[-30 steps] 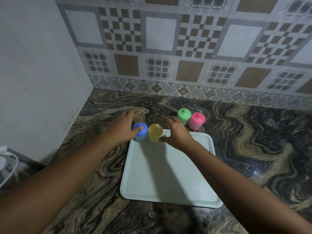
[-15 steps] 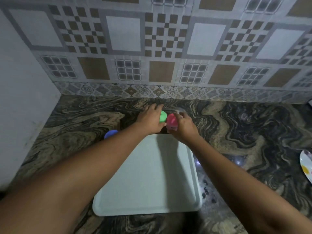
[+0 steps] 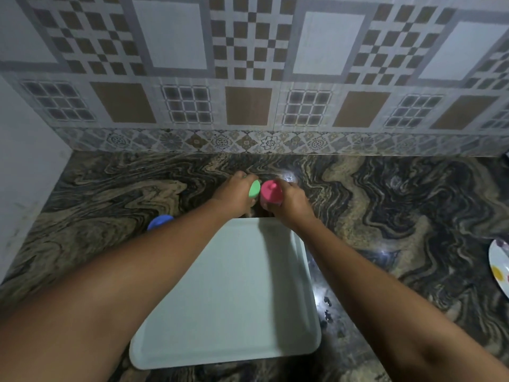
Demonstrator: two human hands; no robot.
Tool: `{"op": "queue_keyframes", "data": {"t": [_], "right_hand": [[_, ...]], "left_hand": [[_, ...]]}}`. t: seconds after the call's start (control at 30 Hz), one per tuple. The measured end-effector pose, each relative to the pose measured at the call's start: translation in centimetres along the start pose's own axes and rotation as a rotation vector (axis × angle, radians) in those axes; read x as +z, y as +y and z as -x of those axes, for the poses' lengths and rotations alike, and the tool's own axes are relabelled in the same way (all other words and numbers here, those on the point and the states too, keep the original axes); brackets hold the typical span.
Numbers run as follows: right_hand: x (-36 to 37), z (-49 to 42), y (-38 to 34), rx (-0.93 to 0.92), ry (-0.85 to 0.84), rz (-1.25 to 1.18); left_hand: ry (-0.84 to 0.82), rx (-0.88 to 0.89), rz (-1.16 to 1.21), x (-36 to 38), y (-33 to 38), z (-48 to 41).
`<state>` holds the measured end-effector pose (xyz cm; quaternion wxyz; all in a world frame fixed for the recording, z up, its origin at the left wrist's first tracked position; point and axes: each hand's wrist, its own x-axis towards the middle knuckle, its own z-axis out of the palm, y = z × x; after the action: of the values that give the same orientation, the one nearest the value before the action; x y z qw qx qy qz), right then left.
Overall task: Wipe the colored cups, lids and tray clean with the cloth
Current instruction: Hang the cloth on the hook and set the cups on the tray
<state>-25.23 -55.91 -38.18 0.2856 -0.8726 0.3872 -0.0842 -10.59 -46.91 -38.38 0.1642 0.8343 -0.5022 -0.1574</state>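
Pink lidded cup (image 3: 271,193) was gripped by the right hand (image 3: 292,202) and the green cup (image 3: 254,188) by the left hand (image 3: 234,197), both just beyond the far edge of the pale tray (image 3: 234,299); no cloth was visible, so wiping was judged still outstanding.

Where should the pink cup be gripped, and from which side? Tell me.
Grip the pink cup round its body, below the lid, from the right: the green cup crowds its left, and the lid's knob is small. The right hand holds it so.
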Motion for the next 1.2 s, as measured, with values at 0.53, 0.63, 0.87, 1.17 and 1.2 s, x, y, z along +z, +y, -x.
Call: {"op": "queue_keyframes", "data": {"t": [0.53, 0.63, 0.87, 1.17, 1.2], "right_hand": [[3.3, 6.3, -1.5, -0.139, -0.035, -0.055], [4.2, 7.2, -1.8, -0.108, -0.051, -0.064], [4.9, 7.7, -2.5, -0.091, -0.053, -0.083], [3.3, 8.8, -1.0, -0.046, -0.078, -0.120], [2.6, 9.5, -0.3, -0.032, -0.042, -0.130]], "left_hand": [[0.044, -0.038, -0.284, -2.7, -2.1, 10.1], [0.032, -0.064, -0.335, -1.8, -2.1, 11.0], [0.058, -0.097, -0.349, -0.8, -2.1, 11.6], [0.110, -0.141, -0.225, -2.0, -1.9, 12.9], [0.203, -0.139, -0.166, -2.6, -2.3, 13.7]]}}
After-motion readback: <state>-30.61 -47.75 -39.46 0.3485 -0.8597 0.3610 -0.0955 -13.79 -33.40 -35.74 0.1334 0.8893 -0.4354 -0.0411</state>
